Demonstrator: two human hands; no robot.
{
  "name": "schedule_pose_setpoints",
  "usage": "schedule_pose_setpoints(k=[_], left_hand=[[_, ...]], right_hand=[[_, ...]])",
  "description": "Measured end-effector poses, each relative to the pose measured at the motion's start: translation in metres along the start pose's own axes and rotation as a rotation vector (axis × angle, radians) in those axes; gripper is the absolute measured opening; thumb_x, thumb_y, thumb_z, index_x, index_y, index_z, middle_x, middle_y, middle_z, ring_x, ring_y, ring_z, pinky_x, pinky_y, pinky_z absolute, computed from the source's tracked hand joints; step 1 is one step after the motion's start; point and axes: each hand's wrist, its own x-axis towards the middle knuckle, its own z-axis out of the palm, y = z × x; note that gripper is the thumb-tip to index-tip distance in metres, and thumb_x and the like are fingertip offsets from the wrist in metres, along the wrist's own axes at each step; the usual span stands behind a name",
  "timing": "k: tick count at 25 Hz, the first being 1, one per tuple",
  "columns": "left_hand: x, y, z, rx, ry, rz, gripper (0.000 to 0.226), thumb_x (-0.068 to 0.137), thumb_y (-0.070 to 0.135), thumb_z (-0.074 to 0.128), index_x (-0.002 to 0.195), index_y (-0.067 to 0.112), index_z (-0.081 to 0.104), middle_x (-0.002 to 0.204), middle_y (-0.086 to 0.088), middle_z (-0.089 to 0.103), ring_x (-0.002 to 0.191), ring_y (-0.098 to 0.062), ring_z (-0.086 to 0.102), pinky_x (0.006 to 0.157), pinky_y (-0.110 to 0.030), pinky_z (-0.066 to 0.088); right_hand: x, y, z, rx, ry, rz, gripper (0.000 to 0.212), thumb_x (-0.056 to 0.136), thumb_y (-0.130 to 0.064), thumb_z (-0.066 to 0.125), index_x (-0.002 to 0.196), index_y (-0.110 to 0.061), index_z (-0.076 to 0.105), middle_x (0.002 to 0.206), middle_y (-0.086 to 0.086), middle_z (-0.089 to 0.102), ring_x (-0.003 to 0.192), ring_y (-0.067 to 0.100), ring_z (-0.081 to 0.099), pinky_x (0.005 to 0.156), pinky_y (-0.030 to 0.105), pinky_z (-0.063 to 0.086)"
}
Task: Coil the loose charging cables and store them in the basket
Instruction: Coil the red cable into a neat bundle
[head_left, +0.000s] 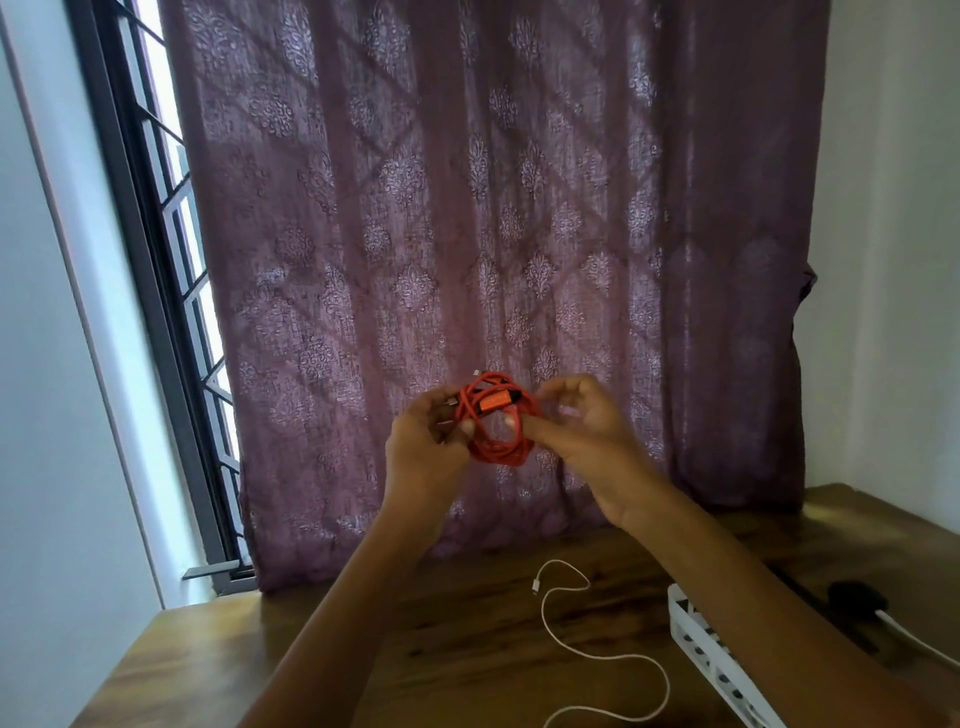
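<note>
There are 2 hands: 1 left hand and 1 right hand. There are 2 cables in plain sight: 1 red cable and 1 white cable. There is 1 white basket, 1 wooden table, 1 purple curtain, 1 window and 1 dark object that I cannot identify.

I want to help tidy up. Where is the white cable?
In the head view, the white cable lies loose on the wooden table, lower right of centre, just left of the white basket.
</note>
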Motion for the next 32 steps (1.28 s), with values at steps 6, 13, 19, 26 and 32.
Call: schedule_pose_setpoints(k=[6, 13, 19, 26, 32], left_hand=[[0.001, -0.003, -0.002, -0.071, 0.076, 0.035, 0.032, 0.085, -0.004, 0.056, 0.106, 0.019, 0.058, 0.1, -0.009, 0.068, 0.092, -0.022, 0.064, 0.075, -0.03, 0.052], [-0.004, -0.009, -0.007, 0.05, 0.143, 0.156, 0.036, 0.083, -0.009, 0.056, 0.103, 0.021, 0.059, 0.091, 0.003, 0.068, 0.089, -0.008, 0.063, 0.071, -0.013, 0.05], [-0.007, -0.003, -0.016, 0.102, 0.162, 0.197, 0.034, 0.082, -0.007, 0.058, 0.096, 0.024, 0.057, 0.087, 0.01, 0.064, 0.086, -0.005, 0.061, 0.065, -0.004, 0.047], [-0.012, -0.012, -0.019, -0.212, -0.236, -0.058, 0.052, 0.082, -0.019, 0.049, 0.11, 0.023, 0.043, 0.103, 0.002, 0.052, 0.09, -0.011, 0.058, 0.062, -0.017, 0.054], [-0.003, 0.017, -0.02, 0.249, -0.404, 0.057, 0.046, 0.088, 0.004, 0.054, 0.131, 0.018, 0.046, 0.116, 0.003, 0.057, 0.1, -0.01, 0.055, 0.069, -0.011, 0.044]], right_hand=[[-0.011, 0.01, 0.01, -0.296, 0.05, -0.292, 0.014, 0.087, -0.022, 0.061, 0.076, -0.029, 0.065, 0.087, -0.001, 0.054, 0.071, 0.0, 0.051, 0.065, 0.005, 0.039], [-0.004, -0.016, 0.005, 0.099, -0.138, 0.084, 0.043, 0.092, -0.022, 0.05, 0.049, -0.02, 0.051, 0.051, -0.007, 0.054, 0.063, 0.011, 0.053, 0.076, 0.03, 0.044], [0.005, -0.026, -0.013, -0.202, -0.161, 0.003, 0.014, 0.084, -0.022, 0.064, 0.074, -0.014, 0.065, 0.048, -0.006, 0.051, 0.044, 0.002, 0.046, 0.051, 0.018, 0.046], [0.005, -0.023, -0.018, -0.317, -0.315, -0.004, 0.022, 0.098, -0.013, 0.042, 0.107, -0.015, 0.062, 0.041, -0.023, 0.054, 0.032, 0.002, 0.031, 0.037, 0.015, 0.029], [0.007, -0.02, -0.013, -0.375, -0.319, -0.081, 0.019, 0.094, -0.006, 0.047, 0.097, -0.005, 0.065, 0.074, -0.001, 0.061, 0.037, -0.003, 0.047, 0.039, 0.007, 0.033]])
